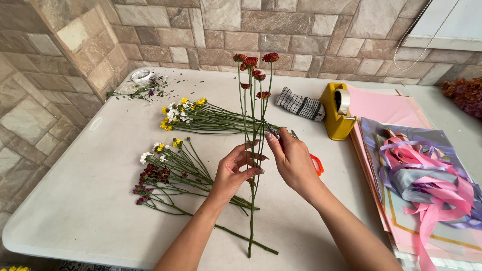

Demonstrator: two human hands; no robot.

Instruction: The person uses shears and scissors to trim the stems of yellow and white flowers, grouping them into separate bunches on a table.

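Nearest, 2 forearms reach over the white desk [75, 200]. Left hand [235, 168] pinches the upright red stems [252, 150], fingers partly curled around them. Right hand [293, 159] is closed on orange-handled scissors [317, 164], blades at those stems. Risk, as I judge it: the blades sit close to left fingertips, so a slip could nick them or cut too high. Left of the stems lie 2 flower bunches [173, 175]; beyond them, 1 yellow tape dispenser [337, 113] and 1 checked cloth [300, 104].
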